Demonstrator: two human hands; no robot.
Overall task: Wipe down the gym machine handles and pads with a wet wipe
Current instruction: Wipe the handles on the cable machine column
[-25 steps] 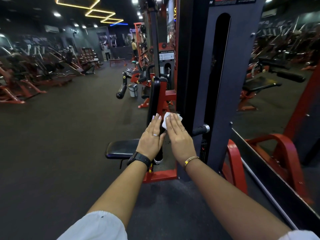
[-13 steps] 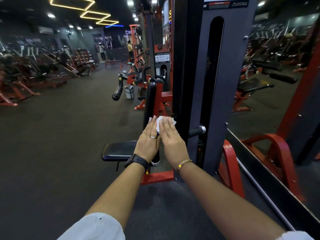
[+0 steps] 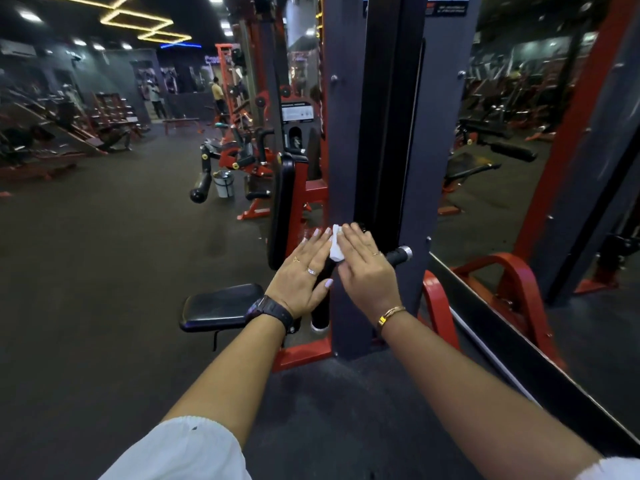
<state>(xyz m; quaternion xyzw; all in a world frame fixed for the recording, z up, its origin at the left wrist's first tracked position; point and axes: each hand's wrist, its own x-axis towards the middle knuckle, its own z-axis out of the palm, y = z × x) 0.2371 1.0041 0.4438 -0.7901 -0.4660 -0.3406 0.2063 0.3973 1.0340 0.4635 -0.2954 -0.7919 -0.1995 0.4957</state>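
Item: our two hands at a gym machine, head view.

Left hand: arm stretched forward, palm turned inward, fingers straight and close together, pointing up and away. It lies flat against the left side of a black vertical handle. Two rings on the fingers; black watch on the wrist; white sleeve at the elbow.

Right hand: arm stretched forward, palm inward, fingers straight. It presses a white wipe against the right side of the same handle. One ring; gold bracelet on the wrist. Neither hand is curled shut; both are flat, sandwiching handle and wipe between them.

Wipe: crumpled, between the two palms near the fingertips, touching the upper handle.

Machine: dark grey upright just behind the hands, red base frame, black seat pad to the left, black back pad upright beyond it, a short black grip with a chrome end just right of our right hand.

Writing: a red and white label at the top of the upright and a white placard on a farther machine; both are too small and blurred to read.
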